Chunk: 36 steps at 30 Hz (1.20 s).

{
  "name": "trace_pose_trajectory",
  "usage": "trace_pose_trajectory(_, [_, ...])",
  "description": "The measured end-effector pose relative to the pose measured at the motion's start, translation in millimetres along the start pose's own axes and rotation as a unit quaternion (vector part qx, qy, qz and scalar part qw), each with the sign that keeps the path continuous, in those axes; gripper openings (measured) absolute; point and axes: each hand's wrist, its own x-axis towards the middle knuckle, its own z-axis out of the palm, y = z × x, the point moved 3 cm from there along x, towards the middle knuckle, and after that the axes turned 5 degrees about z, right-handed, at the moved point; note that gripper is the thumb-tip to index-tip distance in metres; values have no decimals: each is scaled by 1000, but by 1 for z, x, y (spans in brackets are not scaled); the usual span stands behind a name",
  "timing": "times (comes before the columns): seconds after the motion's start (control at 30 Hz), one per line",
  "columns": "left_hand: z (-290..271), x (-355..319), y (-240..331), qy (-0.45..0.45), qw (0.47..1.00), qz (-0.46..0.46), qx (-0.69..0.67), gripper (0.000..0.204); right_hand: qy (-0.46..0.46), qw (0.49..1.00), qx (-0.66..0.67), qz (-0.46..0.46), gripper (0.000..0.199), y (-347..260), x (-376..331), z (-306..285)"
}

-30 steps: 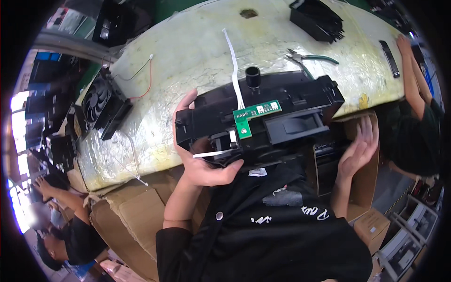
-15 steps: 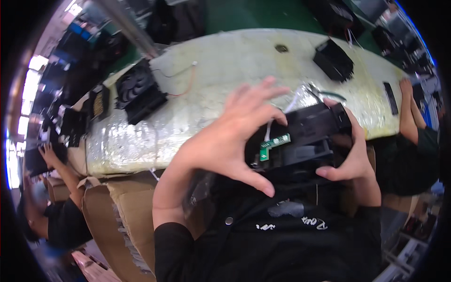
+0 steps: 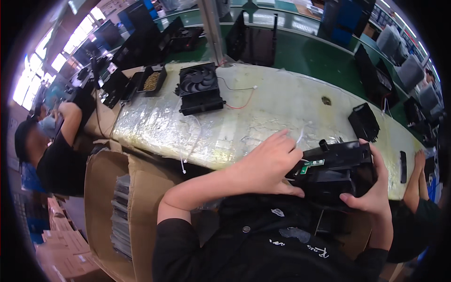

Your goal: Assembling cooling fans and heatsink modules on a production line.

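A black plastic housing [image 3: 336, 181] is held in front of my chest, at the near edge of the table. My right hand [image 3: 373, 195] grips its right end, the thumb on the near side and the fingers round the far side. At the left end, my left hand [image 3: 270, 164] has its fingers bent over the edge and its thumb below; some fingertips are hidden. A small green circuit board [image 3: 312, 165] sits on the housing beside the left fingers. A white wire [image 3: 299, 137] rises behind that hand.
On the wrapped table [image 3: 263, 103] lie a black fan unit [image 3: 201, 89] with thin wires, a tray of brass-coloured screws [image 3: 151, 81], a black box-shaped part [image 3: 364, 123] and a black strip [image 3: 403, 167]. An open carton [image 3: 141, 202] stands lower left. Co-workers sit at both sides.
My left hand, spread open before, has closed in on the housing's left end. My right hand keeps its grip. The whole view has shifted, showing more of the far floor.
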Motion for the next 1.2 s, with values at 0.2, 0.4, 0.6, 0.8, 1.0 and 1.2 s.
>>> trace_pose_trajectory(0.2, [7, -16, 7, 94, 988, 2, 123, 40, 10, 1000, 5, -24, 98, -13, 3, 6])
trace_pose_trajectory(0.4, [15, -36, 12, 43, 991, -125, -30, 28, 8, 1000, 26, -4, 97, -15, 2, 13])
trace_pose_trajectory(0.6, [14, -54, 20, 119, 981, -132, -78, 15, 15, 999, -43, -3, 100, -9, 5, 12])
trace_pose_trajectory(0.8, [37, -50, -1, 278, 866, -291, -297, 30, 80, 993, -33, 86, 102, 32, 41, 4])
trace_pose_trajectory(1.0, [33, -40, -78, 360, 834, -330, -257, 31, 36, 939, 216, 266, 93, 91, 105, 61])
trace_pose_trajectory(1.2, [17, -26, -102, 261, 911, -318, -28, 31, 5, 990, -24, 140, 79, 110, 118, 58])
